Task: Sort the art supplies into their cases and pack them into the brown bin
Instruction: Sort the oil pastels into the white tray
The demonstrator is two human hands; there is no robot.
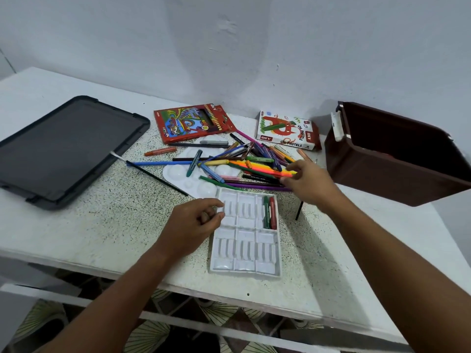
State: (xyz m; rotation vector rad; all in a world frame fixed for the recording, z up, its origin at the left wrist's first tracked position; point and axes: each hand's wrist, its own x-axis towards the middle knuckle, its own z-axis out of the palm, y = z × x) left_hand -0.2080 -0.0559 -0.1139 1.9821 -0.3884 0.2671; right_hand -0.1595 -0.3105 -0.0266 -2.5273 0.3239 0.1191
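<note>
A white plastic pastel tray (pixel 244 250) lies near the table's front edge, with a green and a red pastel (pixel 269 212) in its top right slot. My left hand (pixel 196 222) has curled fingers and pinches the tray's left rim. Behind the tray, a loose pile of pencils and pastels (pixel 244 166) lies across a white paint palette (pixel 178 171). My right hand (pixel 305 182) reaches into the pile's right end and pinches an orange-yellow stick (pixel 265 169). The brown bin (pixel 382 171) stands open at the right.
A red coloured pencil box (pixel 191 123) and an oil pastels box (pixel 288 131) lie at the back by the wall. A dark grey lid (pixel 63 151) lies flat at the left. A black pencil (pixel 299 210) lies under my right wrist.
</note>
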